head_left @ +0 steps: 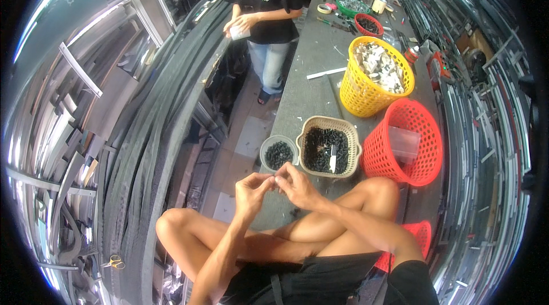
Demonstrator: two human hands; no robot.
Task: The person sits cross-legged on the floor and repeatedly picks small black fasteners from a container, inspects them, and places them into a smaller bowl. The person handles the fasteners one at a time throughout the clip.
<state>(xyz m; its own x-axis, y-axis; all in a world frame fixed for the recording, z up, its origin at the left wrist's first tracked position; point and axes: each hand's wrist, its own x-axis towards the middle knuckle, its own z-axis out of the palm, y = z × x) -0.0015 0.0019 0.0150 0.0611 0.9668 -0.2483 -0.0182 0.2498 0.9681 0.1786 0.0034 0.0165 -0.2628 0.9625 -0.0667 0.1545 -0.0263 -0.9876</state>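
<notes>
My left hand [251, 192] and my right hand [296, 185] meet above my crossed legs, thumbs and fingertips pinched together. Whatever sits between the fingertips is too small to make out. Just beyond them stands a clear round tub [263, 159] with small black pieces [279, 154] inside. To its right, close to my right hand, is a beige square basket [350, 169] holding more small black parts [320, 142]. A white piece [333, 160] lies on top of those parts.
On the grey bench [311, 96] stand a yellow basket [351, 96] of white pieces and a red basket [423, 162] with a clear container inside. A person [263, 13] stands at the far left of the bench. Scissors [116, 262] lie among long strips at left.
</notes>
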